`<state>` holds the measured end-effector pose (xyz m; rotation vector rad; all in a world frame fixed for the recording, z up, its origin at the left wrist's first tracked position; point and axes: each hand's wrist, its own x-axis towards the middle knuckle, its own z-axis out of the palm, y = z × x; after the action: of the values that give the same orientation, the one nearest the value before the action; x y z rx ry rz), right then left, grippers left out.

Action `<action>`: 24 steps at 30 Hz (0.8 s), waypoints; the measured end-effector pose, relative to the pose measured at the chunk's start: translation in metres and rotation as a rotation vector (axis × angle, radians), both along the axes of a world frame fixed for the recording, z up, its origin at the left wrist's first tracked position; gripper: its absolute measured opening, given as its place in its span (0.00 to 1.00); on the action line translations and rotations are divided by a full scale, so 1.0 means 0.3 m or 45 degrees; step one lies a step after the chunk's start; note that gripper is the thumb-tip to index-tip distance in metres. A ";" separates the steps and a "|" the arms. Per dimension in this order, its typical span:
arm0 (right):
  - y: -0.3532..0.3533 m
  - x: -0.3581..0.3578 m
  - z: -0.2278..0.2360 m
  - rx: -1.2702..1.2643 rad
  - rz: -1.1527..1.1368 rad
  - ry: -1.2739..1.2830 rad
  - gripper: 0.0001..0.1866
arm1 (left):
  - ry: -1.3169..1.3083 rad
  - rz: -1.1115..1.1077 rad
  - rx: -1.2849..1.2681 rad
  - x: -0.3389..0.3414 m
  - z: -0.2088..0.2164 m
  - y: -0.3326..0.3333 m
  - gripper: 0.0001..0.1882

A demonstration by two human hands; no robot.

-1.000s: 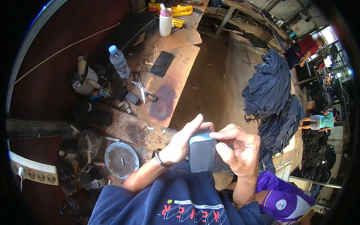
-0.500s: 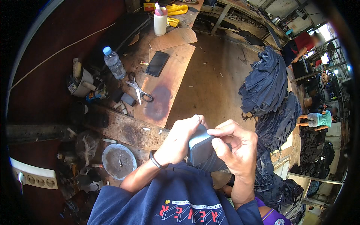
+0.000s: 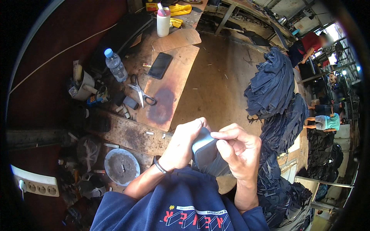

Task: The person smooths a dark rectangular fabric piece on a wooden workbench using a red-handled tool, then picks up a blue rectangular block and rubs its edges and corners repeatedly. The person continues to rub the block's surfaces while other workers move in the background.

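Dark block (image 3: 205, 154), watched from afar
I see left fingers (image 3: 200, 123) grasping its side, right fingers (image 3: 233, 134) pinching its edge — scissors (image 3: 140, 95) beyond them, leftward

Block (image 3: 204, 154) between left hand (image 3: 182, 144) and right hand (image 3: 242, 152). Ahead-left: phone (image 3: 160, 65) on board (image 3: 178, 79), scissors (image 3: 141, 93) nearer, bottle (image 3: 116, 67) farther left. Basin (image 3: 114, 174) left of left hand; cloth heap (image 3: 270, 84) ahead-right.

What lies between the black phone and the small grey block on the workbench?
In the head view, scissors with spread blades lie between the phone and the small grey block.
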<state>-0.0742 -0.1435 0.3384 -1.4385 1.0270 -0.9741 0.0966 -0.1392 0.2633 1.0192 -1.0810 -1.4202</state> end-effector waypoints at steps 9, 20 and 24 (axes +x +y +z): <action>0.014 0.007 -0.025 -0.045 -0.047 -0.024 0.08 | -0.085 0.067 -0.089 -0.008 -0.004 0.008 0.35; 0.026 0.010 -0.043 -0.011 -0.102 -0.063 0.07 | -0.120 0.053 -0.095 -0.022 -0.039 0.017 0.34; 0.025 0.005 -0.043 -0.038 -0.097 -0.074 0.08 | -0.128 0.059 -0.093 -0.022 -0.032 0.015 0.34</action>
<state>-0.0727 -0.1361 0.3257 -1.3958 1.0346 -1.0837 0.0899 -0.1347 0.2536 1.0656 -1.1670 -1.2944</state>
